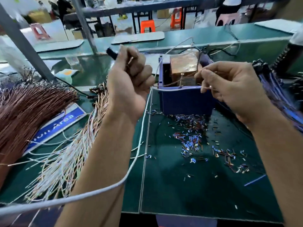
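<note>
Grips share a white wire [176, 89] above the green bench [172, 185], before the blue box [185, 100]: left grip [131, 79] fisted round it and, perhaps, a black tool [111, 53]; right grip [229, 86] pinching it.

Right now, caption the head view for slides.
Left hand and right hand hold a white wire by a blue box.

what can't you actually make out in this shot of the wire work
Head view throughout.
The tool in the left hand: only a blurred black end shows past the fist.
The white wire: one end is hidden by the right hand and its fingers, the other runs off the left edge.
The blue sign: only "Area" reads; the brown wire bundle covers the rest.
The blue box: its front wall hides its floor.
</note>
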The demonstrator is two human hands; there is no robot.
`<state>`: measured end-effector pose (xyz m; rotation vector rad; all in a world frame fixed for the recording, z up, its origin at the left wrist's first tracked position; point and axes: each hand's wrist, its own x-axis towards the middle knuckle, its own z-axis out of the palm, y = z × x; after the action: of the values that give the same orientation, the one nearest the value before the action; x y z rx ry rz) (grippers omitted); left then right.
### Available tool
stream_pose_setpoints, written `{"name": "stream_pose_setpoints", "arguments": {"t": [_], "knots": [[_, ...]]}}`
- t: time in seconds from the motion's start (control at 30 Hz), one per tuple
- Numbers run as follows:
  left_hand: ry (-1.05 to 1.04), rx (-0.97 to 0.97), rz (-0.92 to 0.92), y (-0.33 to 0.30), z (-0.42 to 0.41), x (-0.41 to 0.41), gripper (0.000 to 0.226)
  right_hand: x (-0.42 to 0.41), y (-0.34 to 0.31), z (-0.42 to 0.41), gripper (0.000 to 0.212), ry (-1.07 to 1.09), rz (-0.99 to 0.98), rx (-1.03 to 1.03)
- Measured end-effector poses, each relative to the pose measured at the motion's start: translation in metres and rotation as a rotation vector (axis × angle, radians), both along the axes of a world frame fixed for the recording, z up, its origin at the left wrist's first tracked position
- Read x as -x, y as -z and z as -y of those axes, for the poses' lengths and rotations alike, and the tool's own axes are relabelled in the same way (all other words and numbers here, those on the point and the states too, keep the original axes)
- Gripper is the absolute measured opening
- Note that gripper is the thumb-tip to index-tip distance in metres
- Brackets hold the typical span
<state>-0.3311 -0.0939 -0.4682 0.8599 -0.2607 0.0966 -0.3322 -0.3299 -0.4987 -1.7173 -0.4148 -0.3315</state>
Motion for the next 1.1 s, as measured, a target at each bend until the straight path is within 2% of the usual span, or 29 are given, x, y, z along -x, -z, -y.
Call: {"name": "stream_pose_setpoints", "arguments": {"t": [0.13,0.2,0.27,0.37,0.5,0.6,0.8,0.97,1.1], "knots": [[-0.134,-0.63,0.148,0.048,0.035,0.01,0.04,0.009,0.029,0.02,0.013,0.133,0.147,0.236],[-0.161,-0.859,0.248,0.067,0.043,0.007,0.028,0.015,0.042,0.021,0.011,0.165,0.211,0.298],[-0.194,-1.028,0.313,0.082,0.048,0.007,0.014,0.016,0.053,0.02,0.009,0.2,0.258,0.35],[-0.196,-1.185,0.347,0.101,0.05,0.007,0.014,0.013,0.057,0.018,0.008,0.204,0.316,0.422],[-0.122,-1.269,0.253,0.117,0.043,0.004,0.013,0.015,0.06,0.016,0.008,0.131,0.297,0.451],[-0.044,-1.198,0.201,0.12,0.038,0.004,0.007,0.015,0.062,0.016,0.007,0.113,0.267,0.43],[0.081,-1.157,0.239,0.117,0.037,0.011,0.011,0.017,0.062,0.017,0.007,0.077,0.226,0.404],[0.098,-1.114,0.193,0.115,0.037,0.012,0.034,0.015,0.065,0.022,0.007,0.035,0.153,0.368],[0.097,-1.085,0.228,0.112,0.037,0.014,0.022,0.014,0.067,0.025,0.008,-0.015,0.098,0.338]]}}
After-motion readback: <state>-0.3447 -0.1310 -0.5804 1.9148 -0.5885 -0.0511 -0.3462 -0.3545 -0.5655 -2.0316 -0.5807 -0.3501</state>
